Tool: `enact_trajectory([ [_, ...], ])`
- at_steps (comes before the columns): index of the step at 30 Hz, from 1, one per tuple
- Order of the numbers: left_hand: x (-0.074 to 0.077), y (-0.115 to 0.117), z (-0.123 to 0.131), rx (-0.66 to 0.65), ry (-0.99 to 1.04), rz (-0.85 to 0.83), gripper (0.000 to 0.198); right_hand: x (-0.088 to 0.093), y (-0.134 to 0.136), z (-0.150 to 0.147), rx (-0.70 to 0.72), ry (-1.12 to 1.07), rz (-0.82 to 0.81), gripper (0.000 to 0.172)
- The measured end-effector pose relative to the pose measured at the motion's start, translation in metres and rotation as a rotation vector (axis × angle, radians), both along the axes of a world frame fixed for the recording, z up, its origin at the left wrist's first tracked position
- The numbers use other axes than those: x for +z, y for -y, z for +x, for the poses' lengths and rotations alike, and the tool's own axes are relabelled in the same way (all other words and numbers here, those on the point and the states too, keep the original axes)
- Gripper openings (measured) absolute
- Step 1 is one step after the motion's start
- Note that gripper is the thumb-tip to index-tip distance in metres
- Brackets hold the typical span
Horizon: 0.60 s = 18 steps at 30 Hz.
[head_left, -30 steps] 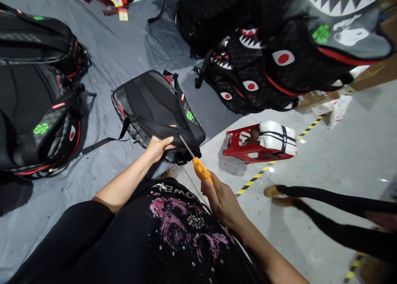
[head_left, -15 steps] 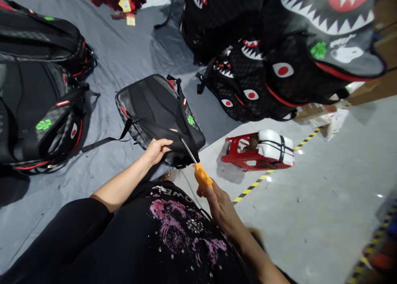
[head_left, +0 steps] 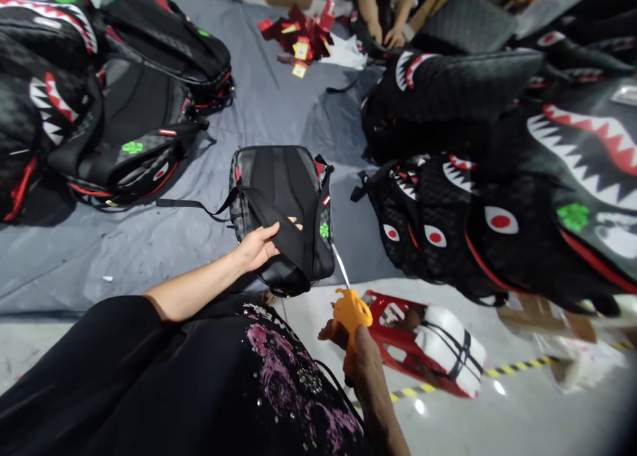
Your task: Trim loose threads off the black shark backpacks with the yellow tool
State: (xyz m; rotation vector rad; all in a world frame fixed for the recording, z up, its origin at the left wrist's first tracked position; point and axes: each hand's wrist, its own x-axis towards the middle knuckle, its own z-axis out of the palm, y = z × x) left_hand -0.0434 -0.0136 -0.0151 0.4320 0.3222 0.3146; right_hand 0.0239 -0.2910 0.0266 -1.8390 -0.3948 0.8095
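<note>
On the grey sheet point(head_left: 149, 257), one black backpack point(head_left: 279, 177) lying flat. Left hand point(head_left: 259, 247) closed round its one strap point(head_left: 291, 240). Right hand point(head_left: 361, 363) squeezed tight on one orange screwdriver point(head_left: 351, 313), tip just beside the backpack. One red stool point(head_left: 393, 343) near.

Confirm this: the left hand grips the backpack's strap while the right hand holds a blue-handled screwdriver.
Wrong on the colour: the head view shows an orange handle, not blue. The left hand does grip the strap of the backpack, and the right hand holds the screwdriver.
</note>
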Motion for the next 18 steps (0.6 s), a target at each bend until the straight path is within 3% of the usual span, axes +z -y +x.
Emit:
enact_trajectory([
  [3,0.002,0.009,0.009,0.103,0.009,-0.026,0.044,0.001,0.022,0.036,0.184,0.032,-0.096,0.065],
  [6,0.002,0.01,0.009,0.257,0.007,0.012,0.054,-0.006,0.05,0.075,0.212,-0.04,-0.105,0.062],
  [11,0.008,-0.022,-0.028,0.511,-0.024,0.126,0.064,-0.034,0.081,0.137,0.198,-0.323,0.006,0.065],
  [14,0.021,-0.044,-0.06,0.525,-0.166,0.159,0.063,-0.048,0.074,0.165,0.31,-0.429,0.047,0.069],
  [18,0.035,-0.057,-0.076,0.411,-0.267,0.206,0.064,-0.051,0.029,0.186,0.68,-0.393,-0.023,0.079],
])
